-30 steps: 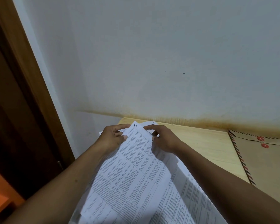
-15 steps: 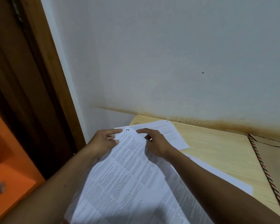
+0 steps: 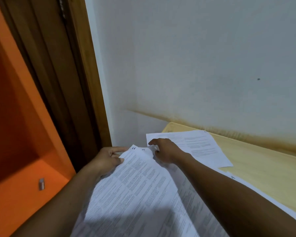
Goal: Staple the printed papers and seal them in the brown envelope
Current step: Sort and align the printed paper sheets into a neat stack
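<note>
A stack of printed papers point(image 3: 140, 185) with handwritten page numbers at the top corners lies in front of me, partly over the table's left end. My left hand point(image 3: 108, 159) pinches the stack's top left corner. My right hand point(image 3: 164, 151) grips the top right part of the sheets, index finger stretched out. One separate printed sheet point(image 3: 195, 144) lies flat on the table just beyond my right hand. Another sheet point(image 3: 236, 180), marked 4, shows under my right forearm. The brown envelope is out of view.
The light wooden table point(image 3: 266, 171) stands against a white wall with a brown stain along its base. To the left are a dark wooden door frame point(image 3: 72, 82) and an orange shelf point(image 3: 24, 185) holding a small grey object point(image 3: 41, 183).
My view has swung left, so the envelope left the frame and the orange shelf appeared. The separate sheet now lies exposed on the table. Both hands stay on the stack's top edge.
</note>
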Demonstrator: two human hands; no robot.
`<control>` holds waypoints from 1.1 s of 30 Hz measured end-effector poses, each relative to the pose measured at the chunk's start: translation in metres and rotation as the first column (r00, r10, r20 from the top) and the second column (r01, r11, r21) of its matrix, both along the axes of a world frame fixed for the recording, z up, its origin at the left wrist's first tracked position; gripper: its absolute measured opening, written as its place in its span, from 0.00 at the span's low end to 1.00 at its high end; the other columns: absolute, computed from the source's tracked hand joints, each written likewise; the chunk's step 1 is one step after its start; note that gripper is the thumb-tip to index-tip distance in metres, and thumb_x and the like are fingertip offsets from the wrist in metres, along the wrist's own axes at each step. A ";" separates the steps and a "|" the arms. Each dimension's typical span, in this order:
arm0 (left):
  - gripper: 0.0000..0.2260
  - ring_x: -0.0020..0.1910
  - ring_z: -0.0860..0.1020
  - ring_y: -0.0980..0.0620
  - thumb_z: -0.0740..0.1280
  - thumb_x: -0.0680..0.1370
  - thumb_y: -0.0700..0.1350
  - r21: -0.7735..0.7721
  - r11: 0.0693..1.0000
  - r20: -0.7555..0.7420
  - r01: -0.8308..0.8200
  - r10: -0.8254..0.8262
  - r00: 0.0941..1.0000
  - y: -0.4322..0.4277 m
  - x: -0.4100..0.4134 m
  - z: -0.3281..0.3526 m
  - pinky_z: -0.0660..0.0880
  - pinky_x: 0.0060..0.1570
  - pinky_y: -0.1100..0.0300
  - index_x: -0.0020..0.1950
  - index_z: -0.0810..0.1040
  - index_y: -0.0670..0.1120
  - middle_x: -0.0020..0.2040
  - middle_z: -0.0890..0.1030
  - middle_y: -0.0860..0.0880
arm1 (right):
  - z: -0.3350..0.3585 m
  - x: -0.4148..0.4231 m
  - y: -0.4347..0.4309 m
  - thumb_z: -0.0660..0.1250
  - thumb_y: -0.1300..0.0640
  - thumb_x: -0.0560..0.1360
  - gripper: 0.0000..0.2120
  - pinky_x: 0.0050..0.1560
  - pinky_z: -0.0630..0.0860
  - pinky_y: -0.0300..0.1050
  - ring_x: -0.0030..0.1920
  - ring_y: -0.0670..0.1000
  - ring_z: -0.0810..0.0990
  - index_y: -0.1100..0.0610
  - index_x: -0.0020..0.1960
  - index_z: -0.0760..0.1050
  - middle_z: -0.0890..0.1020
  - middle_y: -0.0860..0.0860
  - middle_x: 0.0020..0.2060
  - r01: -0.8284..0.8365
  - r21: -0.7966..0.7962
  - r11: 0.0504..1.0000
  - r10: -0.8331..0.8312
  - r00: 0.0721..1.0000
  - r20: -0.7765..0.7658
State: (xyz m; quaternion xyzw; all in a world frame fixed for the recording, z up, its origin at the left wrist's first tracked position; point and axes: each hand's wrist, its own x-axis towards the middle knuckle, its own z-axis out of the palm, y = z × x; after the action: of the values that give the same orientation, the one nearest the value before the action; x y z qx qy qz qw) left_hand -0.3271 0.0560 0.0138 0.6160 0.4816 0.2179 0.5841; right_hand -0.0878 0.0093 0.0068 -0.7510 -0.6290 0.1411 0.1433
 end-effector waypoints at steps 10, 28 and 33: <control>0.20 0.50 0.88 0.44 0.66 0.80 0.29 -0.068 0.997 0.054 -0.025 0.028 0.998 0.021 0.021 -0.014 0.85 0.51 0.48 0.69 0.80 0.44 0.55 0.87 0.42 | -0.003 0.013 0.023 0.67 0.57 0.74 0.23 0.59 0.73 0.48 0.61 0.52 0.77 0.45 0.68 0.72 0.81 0.46 0.60 -0.040 -0.052 0.998 0.045 0.994 0.097; 0.19 0.50 0.87 0.42 0.66 0.80 0.28 -0.034 0.999 0.159 0.021 -0.015 0.987 0.017 0.052 0.004 0.85 0.50 0.49 0.68 0.80 0.43 0.55 0.86 0.39 | 0.029 0.037 0.018 0.58 0.71 0.73 0.22 0.49 0.76 0.42 0.46 0.51 0.81 0.54 0.59 0.81 0.85 0.53 0.45 0.038 0.245 0.969 -0.008 0.993 -0.121; 0.18 0.51 0.87 0.42 0.67 0.80 0.29 0.045 0.998 0.189 0.049 -0.057 0.980 0.018 0.071 0.023 0.82 0.57 0.44 0.66 0.82 0.46 0.55 0.87 0.40 | 0.071 0.052 0.008 0.57 0.71 0.72 0.21 0.50 0.76 0.48 0.44 0.50 0.77 0.55 0.56 0.81 0.80 0.48 0.41 0.045 0.399 0.916 -0.030 0.999 -0.043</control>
State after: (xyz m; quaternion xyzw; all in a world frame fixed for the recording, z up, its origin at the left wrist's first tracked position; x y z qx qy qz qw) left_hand -0.2558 0.0744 0.0373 0.6166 0.4025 0.2698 0.6205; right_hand -0.0359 0.0173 0.0777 -0.7150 -0.6274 0.0204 0.3078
